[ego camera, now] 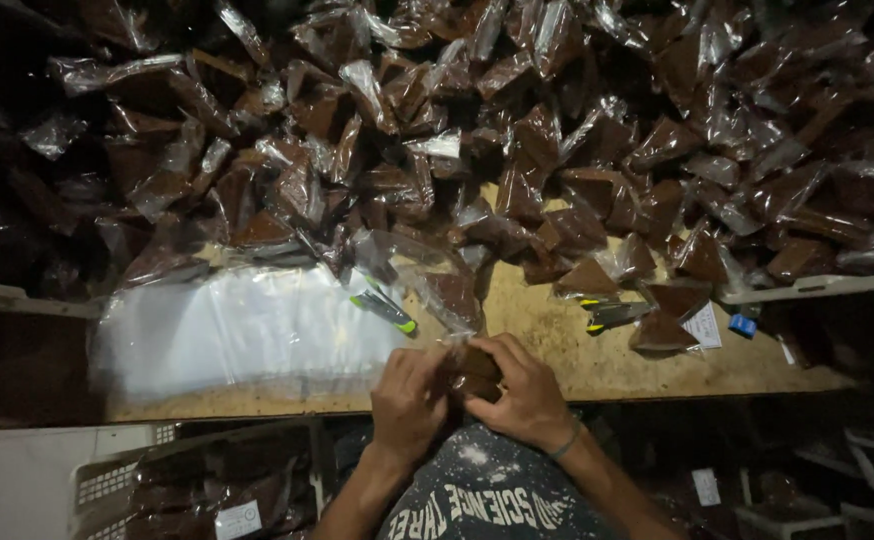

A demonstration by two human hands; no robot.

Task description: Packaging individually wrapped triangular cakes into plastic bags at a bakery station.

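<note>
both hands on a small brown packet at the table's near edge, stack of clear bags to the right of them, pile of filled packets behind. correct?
Not quite: the head view shows the stack of clear bags left of the hands, not right. Left hand and right hand do hold the brown packet; the pile lies behind.

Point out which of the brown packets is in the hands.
The packet at the table's near edge, pinched between the left hand and right hand. All the others lie loose in the pile behind.
</note>
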